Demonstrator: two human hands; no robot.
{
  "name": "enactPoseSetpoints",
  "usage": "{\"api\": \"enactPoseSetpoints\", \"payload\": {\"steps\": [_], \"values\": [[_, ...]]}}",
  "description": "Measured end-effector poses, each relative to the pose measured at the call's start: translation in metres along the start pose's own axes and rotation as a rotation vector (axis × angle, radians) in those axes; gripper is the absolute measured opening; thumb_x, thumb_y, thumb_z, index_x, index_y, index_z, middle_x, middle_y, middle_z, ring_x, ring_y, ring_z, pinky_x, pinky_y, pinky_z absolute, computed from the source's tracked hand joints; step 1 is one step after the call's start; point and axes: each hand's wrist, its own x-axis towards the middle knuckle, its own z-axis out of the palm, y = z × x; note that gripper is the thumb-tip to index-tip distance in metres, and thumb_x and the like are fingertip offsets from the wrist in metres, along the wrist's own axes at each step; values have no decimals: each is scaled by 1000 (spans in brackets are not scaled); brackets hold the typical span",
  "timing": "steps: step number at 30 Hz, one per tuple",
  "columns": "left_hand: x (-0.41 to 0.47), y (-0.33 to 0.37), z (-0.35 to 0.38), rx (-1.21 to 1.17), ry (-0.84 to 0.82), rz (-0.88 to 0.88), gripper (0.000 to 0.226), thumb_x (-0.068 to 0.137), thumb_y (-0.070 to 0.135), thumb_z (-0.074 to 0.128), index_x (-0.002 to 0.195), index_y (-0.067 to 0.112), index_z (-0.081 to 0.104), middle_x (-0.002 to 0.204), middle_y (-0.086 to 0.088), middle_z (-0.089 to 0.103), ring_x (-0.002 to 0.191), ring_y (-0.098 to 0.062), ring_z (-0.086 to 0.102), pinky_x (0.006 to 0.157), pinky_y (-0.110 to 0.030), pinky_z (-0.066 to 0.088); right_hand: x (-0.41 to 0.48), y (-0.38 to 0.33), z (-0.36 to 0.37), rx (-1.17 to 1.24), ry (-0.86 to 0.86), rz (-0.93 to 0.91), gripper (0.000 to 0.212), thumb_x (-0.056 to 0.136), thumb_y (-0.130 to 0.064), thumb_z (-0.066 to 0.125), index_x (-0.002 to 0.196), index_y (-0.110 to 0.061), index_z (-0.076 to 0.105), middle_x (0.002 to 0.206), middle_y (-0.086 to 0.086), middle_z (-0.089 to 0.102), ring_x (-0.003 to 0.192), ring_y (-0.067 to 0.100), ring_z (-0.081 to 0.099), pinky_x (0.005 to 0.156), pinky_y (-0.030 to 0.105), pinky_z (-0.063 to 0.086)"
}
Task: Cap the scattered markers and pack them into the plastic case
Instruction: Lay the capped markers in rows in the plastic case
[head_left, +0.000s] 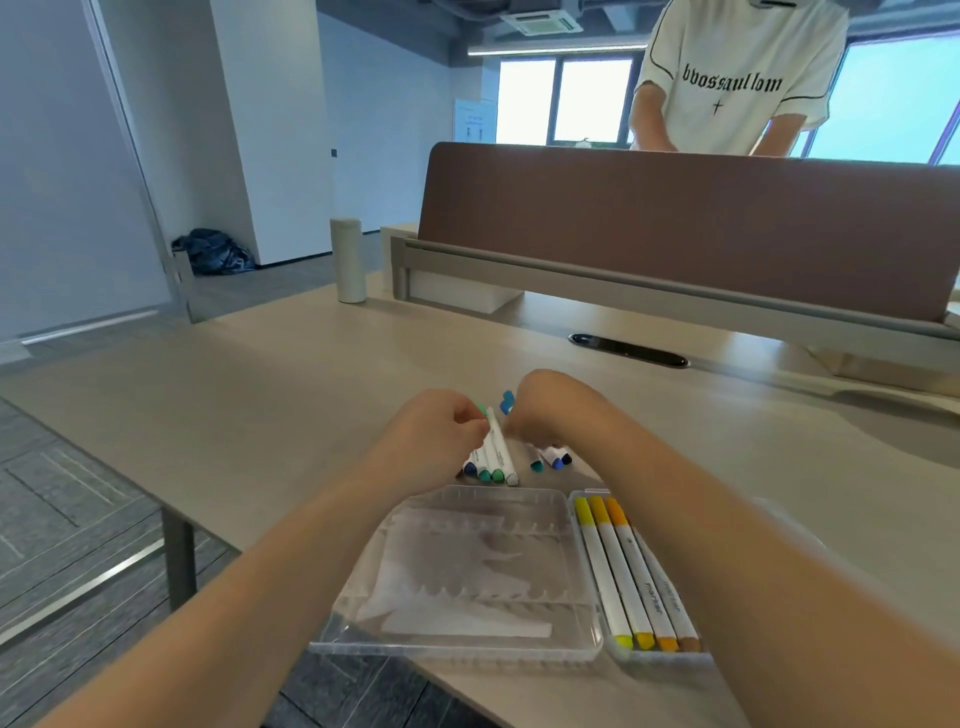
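Note:
A clear plastic case (467, 644) lies open at the table's near edge, its lid half to the left. Its right half holds several capped yellow and orange markers (623, 566), partly covered by my right forearm. Beyond the case, a cluster of white markers with blue and green caps (491, 465) lies on the table, and a few more markers (550, 458) lie to their right. My left hand (441, 441) pinches a white marker (500, 444) with a green end near its top. My right hand (545, 405) is closed just right of it, with a blue cap (507, 401) showing at its fingers.
A white cylindrical bottle (349, 266) stands at the far left of the table. A brown divider panel (675, 223) runs across the back, with a person in a white T-shirt (737, 78) behind it. A black cable slot (628, 351) sits ahead of my hands.

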Motion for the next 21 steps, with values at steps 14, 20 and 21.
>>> {"api": "enactPoseSetpoints", "payload": {"steps": [14,20,21], "values": [[-44,29,11,257,-350,201,49,92,29,57,140,30,49,137,6,56,117,-11,56,94,-27,47,-102,39,-12,286,-405,30,31,89,-17,49,59,-11,54,48,1,49,37,11,36,40,19,24],[-71,41,21,392,-520,312,22,89,36,50,96,21,64,103,-1,66,96,-24,63,88,-45,51,-125,47,4,272,-411,55,31,89,-25,52,63,-11,59,57,3,54,44,13,37,43,22,27],[-74,41,22,429,-515,317,21,89,37,49,92,21,62,100,-1,63,94,-25,62,85,-45,51,-128,48,5,267,-383,55,31,90,-23,52,62,-11,59,55,3,53,43,13,37,43,22,27]]}}
